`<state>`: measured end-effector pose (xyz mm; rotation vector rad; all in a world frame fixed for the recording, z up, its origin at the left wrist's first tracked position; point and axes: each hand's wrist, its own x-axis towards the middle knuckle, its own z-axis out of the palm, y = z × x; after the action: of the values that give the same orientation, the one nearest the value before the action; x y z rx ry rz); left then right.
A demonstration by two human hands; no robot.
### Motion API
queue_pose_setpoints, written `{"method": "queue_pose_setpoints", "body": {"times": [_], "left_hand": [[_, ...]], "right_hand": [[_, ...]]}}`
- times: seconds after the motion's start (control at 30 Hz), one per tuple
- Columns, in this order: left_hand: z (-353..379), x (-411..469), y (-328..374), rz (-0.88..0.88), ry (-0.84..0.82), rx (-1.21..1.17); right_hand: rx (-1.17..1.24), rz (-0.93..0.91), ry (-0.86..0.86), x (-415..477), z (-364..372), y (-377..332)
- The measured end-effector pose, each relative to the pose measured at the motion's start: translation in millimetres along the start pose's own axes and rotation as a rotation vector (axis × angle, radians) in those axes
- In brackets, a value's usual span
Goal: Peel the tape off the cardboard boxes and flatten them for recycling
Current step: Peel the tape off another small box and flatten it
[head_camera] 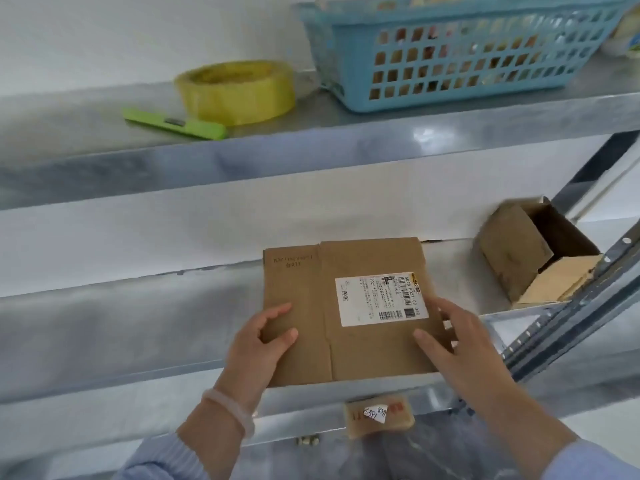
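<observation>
The left hand (pixel 266 337) is curled round the left edge of the flattened box (pixel 346 341), thumb on top. The right hand (pixel 450 337) is laid on the right side with fairly straight fingers, so it's pressing more than gripping. The box is kept flat at the front lip of the lower shelf (pixel 104 323).

Risk-wise, there's only one real grip, so the panel could probably be tipped off the front edge if the right hand is lifted. It might also spring open along the crease once pressure is eased.

Looks-wise it's plain brown card with one vertical fold line and a white shipping label (pixel 379 299) stuck right of centre. No tape can be made out on this face. A second box (pixel 512 251), open and unflattened, is seen further right on the same shelf.
</observation>
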<state>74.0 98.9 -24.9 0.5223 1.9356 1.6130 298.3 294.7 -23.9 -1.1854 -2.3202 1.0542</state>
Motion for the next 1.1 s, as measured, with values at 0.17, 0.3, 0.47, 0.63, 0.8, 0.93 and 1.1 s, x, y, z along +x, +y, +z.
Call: {"method": "queue_pose_setpoints", "body": {"times": [0.17,0.3,0.47,0.63,0.8,0.93,1.1], "left_hand": [[-148.2,-56.0,-10.2,-0.008,0.175,-0.002],[-254.0,-97.6,-16.2,-0.003,0.348,-0.045],[-350.1,-138.3,-31.7,0.004,0.53,-0.1],[-425.3,-152.1,-49.5,-0.036,0.624,0.004],[-500.9,-136.8,-57.6,-0.116,0.686,0.144],[-557.5,-117.6,-58.3,-0.192,0.747,0.141],[-634.1,-104.4,-68.1,-0.232,0.833,0.12]], "right_hand": [[0.048,-0.154,-0.141,-39.7,97.3,-87.8],[0.009,-0.329,-0.272,-61.9,174.1,-162.7],[-0.021,-0.506,-0.402,-80.1,252.7,-242.5],[-0.041,-0.621,-0.48,-80.3,329.0,-300.5],[-0.02,-0.664,-0.557,-68.4,409.7,-358.6],[0.0,-0.675,-0.618,-47.4,464.4,-408.6],[0.001,-0.682,-0.756,-31.4,527.1,-462.4]]}}
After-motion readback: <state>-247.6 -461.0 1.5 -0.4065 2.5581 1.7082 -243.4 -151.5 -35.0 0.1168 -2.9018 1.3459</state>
